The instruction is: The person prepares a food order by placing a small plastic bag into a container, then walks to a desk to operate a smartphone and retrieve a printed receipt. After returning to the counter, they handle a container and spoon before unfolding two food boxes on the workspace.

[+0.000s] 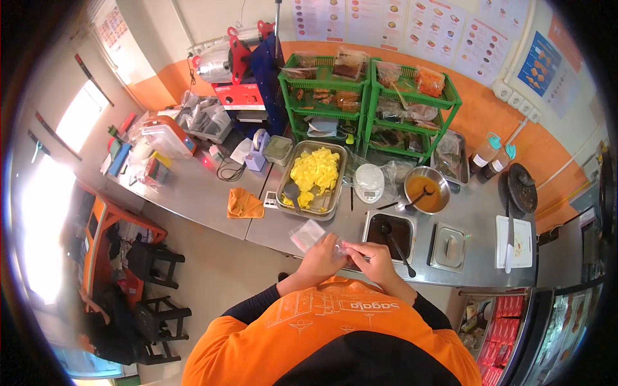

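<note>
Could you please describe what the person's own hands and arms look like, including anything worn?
The left hand and right hand show no gloves. Black sleeves emerge from orange shirt sleeves and stop short of the wrists.

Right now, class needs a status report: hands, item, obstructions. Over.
Left hand and right hand both gripping clear plastic bag. Metal tray of yellow food just ahead. Possible snag: black ladle, handle over sauce pan's front rim.
</note>
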A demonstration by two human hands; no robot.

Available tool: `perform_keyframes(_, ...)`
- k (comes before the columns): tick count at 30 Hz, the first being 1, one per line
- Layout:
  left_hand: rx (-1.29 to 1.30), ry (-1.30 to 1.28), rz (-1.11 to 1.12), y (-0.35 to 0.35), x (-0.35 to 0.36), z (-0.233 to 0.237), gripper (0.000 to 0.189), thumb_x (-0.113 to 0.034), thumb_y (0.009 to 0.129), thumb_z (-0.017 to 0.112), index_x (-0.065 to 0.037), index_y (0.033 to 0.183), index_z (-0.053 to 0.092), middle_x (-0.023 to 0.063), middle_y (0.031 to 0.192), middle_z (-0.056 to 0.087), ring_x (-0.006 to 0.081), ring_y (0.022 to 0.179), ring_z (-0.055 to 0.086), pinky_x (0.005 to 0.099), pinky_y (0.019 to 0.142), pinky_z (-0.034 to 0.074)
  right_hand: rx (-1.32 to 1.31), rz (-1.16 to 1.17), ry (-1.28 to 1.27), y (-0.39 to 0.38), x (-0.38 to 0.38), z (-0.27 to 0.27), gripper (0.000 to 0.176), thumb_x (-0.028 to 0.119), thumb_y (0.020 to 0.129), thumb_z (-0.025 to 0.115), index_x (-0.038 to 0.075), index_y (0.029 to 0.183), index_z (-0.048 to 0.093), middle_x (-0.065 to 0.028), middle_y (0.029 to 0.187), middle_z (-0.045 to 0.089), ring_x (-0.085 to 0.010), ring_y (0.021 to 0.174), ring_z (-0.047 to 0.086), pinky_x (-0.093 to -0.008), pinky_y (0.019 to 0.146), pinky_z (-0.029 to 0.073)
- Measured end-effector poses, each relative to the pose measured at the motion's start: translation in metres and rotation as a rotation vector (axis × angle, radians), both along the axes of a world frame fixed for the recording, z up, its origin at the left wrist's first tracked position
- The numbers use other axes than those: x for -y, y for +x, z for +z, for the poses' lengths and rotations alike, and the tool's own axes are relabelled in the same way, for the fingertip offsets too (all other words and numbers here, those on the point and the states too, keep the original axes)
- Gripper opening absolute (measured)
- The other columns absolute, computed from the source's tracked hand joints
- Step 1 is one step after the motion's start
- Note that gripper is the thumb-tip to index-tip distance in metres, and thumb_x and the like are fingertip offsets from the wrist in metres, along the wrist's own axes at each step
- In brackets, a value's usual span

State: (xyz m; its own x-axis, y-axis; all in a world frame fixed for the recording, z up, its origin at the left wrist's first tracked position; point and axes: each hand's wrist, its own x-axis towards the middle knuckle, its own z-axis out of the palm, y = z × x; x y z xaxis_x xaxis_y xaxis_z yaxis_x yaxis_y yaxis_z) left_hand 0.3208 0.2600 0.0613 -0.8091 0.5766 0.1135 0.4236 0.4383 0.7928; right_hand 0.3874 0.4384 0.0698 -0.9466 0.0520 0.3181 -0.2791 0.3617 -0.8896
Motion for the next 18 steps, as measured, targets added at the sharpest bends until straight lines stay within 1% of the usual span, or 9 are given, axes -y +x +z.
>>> perform_keyframes(2,-0.047,0.042,-0.068,-0.004,-0.001,0.002,0.040,-0.024,0.076,0.078,-0.004,0.102,0.056,0.0200,0.094,0.063,0.0440,0.092,0.062,0.0507,0.078,0.051,0.008,0.032,-0.009,-0.001,-0.001,-0.007,0.016,0.008,0.089,0.070,0.005,0.104,0.077,-0.0146,0.087,0.074,-0.0255,0.069,0.071,-0.0310,0.062,0.056)
perform_keyframes(5,-0.067,-0.002,-0.173,-0.005,-0.003,0.018,0.031,-0.020,0.077,0.077,-0.004,0.098,0.060,0.0180,0.094,0.064,0.0406,0.091,0.064,0.0466,0.076,0.053,0.007,0.047,0.086,0.001,-0.007,-0.008,0.020,0.012,0.088,0.073,0.008,0.107,0.077,-0.0145,0.086,0.073,-0.0263,0.069,0.071,-0.0311,0.062,0.055)
perform_keyframes(8,-0.118,-0.017,-0.190,-0.005,-0.005,0.003,0.035,-0.028,0.076,0.077,-0.004,0.096,0.059,0.0174,0.094,0.064,0.0392,0.090,0.064,0.0476,0.078,0.052,0.047,0.013,0.127,0.004,-0.012,-0.009,0.025,0.019,0.085,0.077,0.011,0.109,0.077,-0.0145,0.084,0.073,-0.0264,0.068,0.071,-0.0311,0.060,0.054)
perform_keyframes(11,-0.090,-0.088,-0.200,-0.007,-0.001,0.011,0.039,-0.033,0.076,0.077,-0.004,0.095,0.059,0.0167,0.094,0.064,0.0385,0.090,0.064,0.0479,0.079,0.052,0.077,0.020,0.149,0.006,-0.016,-0.001,0.030,0.025,0.082,0.080,0.012,0.109,0.077,-0.0135,0.082,0.073,-0.0261,0.066,0.070,-0.0315,0.058,0.054)
perform_keyframes(14,-0.123,-0.243,-0.221,-0.009,0.006,0.020,0.041,-0.036,0.076,0.079,-0.003,0.094,0.060,0.0181,0.096,0.064,0.0389,0.092,0.064,0.0479,0.078,0.051,0.044,0.044,0.228,0.007,-0.017,-0.001,0.030,0.027,0.082,0.080,0.013,0.110,0.077,-0.0118,0.082,0.073,-0.0260,0.065,0.070,-0.0315,0.058,0.054)
perform_keyframes(17,-0.019,-0.284,-0.277,-0.016,0.016,0.018,0.050,-0.043,0.076,0.078,-0.001,0.095,0.061,0.0203,0.099,0.064,0.0400,0.094,0.063,0.0480,0.082,0.051,0.027,0.067,0.239,0.006,-0.016,-0.004,0.031,0.026,0.082,0.079,0.014,0.111,0.077,-0.0095,0.082,0.073,-0.0252,0.066,0.070,-0.0324,0.058,0.054)
perform_keyframes(18,-0.040,-0.343,-0.221,-0.018,0.022,0.008,0.049,-0.044,0.078,0.077,-0.001,0.096,0.061,0.0191,0.098,0.065,0.0376,0.094,0.063,0.0469,0.082,0.051,0.015,0.049,0.295,0.005,-0.016,-0.001,0.031,0.025,0.082,0.079,0.015,0.111,0.076,-0.0087,0.082,0.073,-0.0248,0.066,0.070,-0.0327,0.058,0.054)
